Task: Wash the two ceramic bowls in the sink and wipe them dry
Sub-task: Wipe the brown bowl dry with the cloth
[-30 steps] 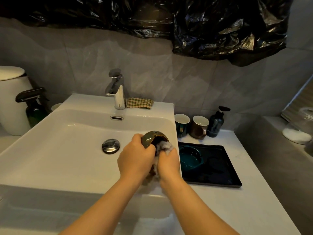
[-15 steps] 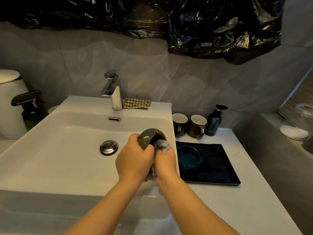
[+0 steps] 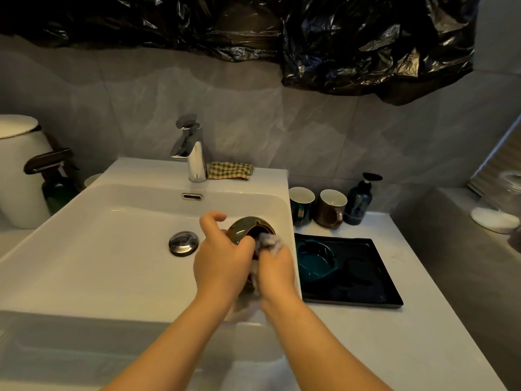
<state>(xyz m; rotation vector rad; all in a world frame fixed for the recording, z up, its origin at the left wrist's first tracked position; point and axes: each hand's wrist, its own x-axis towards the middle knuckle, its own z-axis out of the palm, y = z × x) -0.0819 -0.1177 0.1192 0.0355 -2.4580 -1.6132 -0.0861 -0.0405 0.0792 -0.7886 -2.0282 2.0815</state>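
Observation:
A brown-green ceramic bowl [image 3: 244, 227] is tilted on its side over the right part of the white sink [image 3: 93, 249]. My left hand [image 3: 220, 258] grips its rim from the left, forefinger raised off it. My right hand [image 3: 275, 266] presses a grey-white cloth [image 3: 267, 240] into the bowl's hollow. A second, teal ceramic bowl [image 3: 314, 258] sits on the black tray [image 3: 366, 283] right of the sink.
A chrome faucet [image 3: 191, 153] and a checked cloth [image 3: 229, 170] stand at the sink's back edge; the drain plug [image 3: 183, 242] is left of my hands. Two mugs [image 3: 315, 206] and a dark pump bottle [image 3: 361, 198] stand behind the tray. A spray bottle [image 3: 56, 182] stands left.
My hands and the bowl stay over the sink's right side. My left forefinger has lifted off the bowl, and the cloth has shifted a little inside it.

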